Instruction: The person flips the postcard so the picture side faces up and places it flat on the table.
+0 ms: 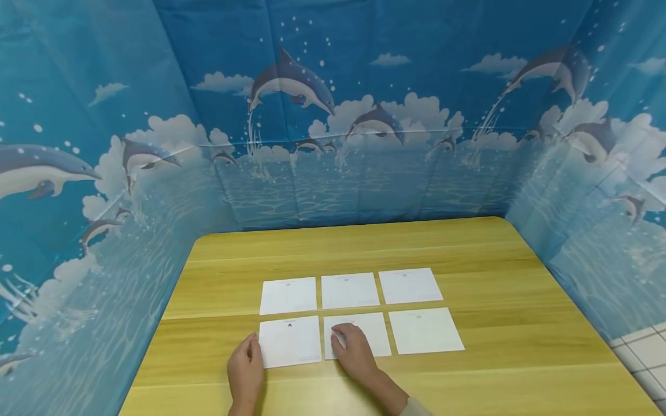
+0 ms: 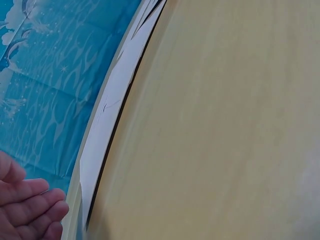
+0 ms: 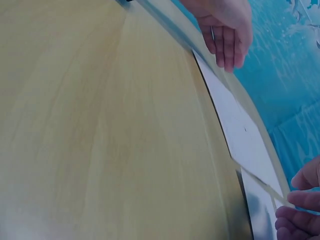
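White cards with small printed marks lie on the table in two rows of three. My left hand (image 1: 245, 367) is at the left edge of the front left card (image 1: 290, 342). Its fingers, seen in the right wrist view (image 3: 227, 40), are nearly straight and together; whether they touch the card I cannot tell. My right hand (image 1: 355, 353) hovers over or rests on the front middle card (image 1: 373, 335), hiding part of it. Its fingers (image 3: 302, 200) are loosely bent, with a gap between thumb and forefinger, and nothing shows between them. The front right card (image 1: 426, 330) lies beside it.
The back row holds a left card (image 1: 288, 296), a middle card (image 1: 350, 290) and a right card (image 1: 410, 285). Beneath everything is a yellow wood-grain table (image 1: 520, 323). A blue dolphin-print curtain (image 1: 374, 173) hangs around its far and side edges.
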`<state>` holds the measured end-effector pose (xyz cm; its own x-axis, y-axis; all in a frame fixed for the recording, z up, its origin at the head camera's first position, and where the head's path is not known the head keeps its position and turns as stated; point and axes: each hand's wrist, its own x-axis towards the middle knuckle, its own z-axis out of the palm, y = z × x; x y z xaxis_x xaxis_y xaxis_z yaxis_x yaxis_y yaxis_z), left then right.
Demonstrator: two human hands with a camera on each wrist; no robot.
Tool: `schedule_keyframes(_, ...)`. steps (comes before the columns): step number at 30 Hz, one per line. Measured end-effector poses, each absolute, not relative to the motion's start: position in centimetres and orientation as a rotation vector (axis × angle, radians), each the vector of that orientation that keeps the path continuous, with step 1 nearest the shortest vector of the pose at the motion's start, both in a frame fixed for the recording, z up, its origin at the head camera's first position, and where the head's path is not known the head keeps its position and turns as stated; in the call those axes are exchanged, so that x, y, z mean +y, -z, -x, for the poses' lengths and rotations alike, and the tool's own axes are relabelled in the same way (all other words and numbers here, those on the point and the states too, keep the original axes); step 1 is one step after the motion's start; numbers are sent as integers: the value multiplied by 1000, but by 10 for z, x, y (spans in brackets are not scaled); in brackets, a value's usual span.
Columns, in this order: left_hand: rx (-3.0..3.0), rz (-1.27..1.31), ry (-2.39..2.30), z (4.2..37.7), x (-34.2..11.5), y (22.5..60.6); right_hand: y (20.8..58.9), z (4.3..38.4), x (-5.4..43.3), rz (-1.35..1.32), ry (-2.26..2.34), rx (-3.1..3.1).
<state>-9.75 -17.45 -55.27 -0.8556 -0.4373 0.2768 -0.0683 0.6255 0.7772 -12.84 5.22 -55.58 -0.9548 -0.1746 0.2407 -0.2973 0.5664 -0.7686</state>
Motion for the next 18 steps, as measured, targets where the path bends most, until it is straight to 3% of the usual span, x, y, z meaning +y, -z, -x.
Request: schedule_keyframes(18,-2424,-488,1181,99,-178,556,545,137,32,-494,-1259,-2713)
